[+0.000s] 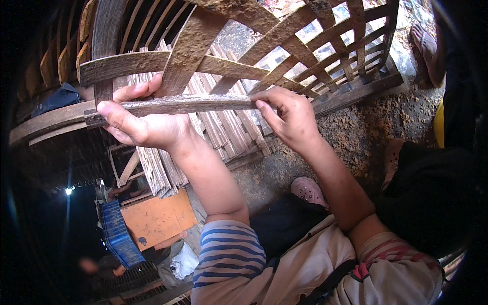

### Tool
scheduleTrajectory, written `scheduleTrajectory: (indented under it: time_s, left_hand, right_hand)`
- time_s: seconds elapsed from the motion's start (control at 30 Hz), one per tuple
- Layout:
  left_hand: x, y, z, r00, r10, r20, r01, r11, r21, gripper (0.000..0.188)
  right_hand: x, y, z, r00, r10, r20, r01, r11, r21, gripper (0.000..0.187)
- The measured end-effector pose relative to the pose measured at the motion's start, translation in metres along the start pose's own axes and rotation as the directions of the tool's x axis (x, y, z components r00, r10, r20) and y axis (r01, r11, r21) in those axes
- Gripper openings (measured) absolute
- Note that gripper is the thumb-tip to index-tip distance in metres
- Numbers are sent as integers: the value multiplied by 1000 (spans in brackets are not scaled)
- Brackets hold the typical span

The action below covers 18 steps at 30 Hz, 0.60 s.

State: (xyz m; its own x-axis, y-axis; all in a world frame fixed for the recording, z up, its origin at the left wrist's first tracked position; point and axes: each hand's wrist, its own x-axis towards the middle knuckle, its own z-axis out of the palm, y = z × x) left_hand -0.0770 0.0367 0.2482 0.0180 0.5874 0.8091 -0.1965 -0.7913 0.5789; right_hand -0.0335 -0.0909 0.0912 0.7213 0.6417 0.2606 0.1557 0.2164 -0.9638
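A long, thin wooden slat point(203, 103) lies crosswise in front of me, held at both ends. My left hand point(147, 127) closes round its left part, thumb in front and fingers behind. At the other end, my right hand point(290, 114) pinches the slat between thumb and bent fingers. Just behind and above it stands a lattice panel point(295, 46) of crossed wooden strips, dusty and rough. A horizontal strip point(127, 66) of the lattice passes above my left hand. The slat's right tip is partly hidden by my right fingers.
Behind the slat, a stack of thin wooden slats point(218, 127) lies on the dirt floor point(356, 127). An orange board point(157, 218) and a blue crate point(119, 234) stand at the lower left. At the upper right is another person's sandalled foot point(424, 43).
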Motion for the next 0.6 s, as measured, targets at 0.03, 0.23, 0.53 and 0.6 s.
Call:
scheduleTrajectory:
  time_s: [0.03,0.23,0.53,0.6]
  left_hand:
    - [0,0,0,1000,-6,1,6,1000,-17,46]
    - [-3,6,3,999,23,38,-22,999,-32,46]
    - [-13,19,5,1000,15,-13,-14,998,60,45]
    - [-13,20,6,1000,9,-15,-8,998,55,45]
  right_hand:
    - [0,6,5,1000,25,-11,-24,997,79,14]
    - [-4,5,21,960,268,86,-263,743,616,20]
    - [-7,-25,16,932,297,209,-356,629,692,24]
    - [-5,-33,12,942,300,150,-326,712,622,25]
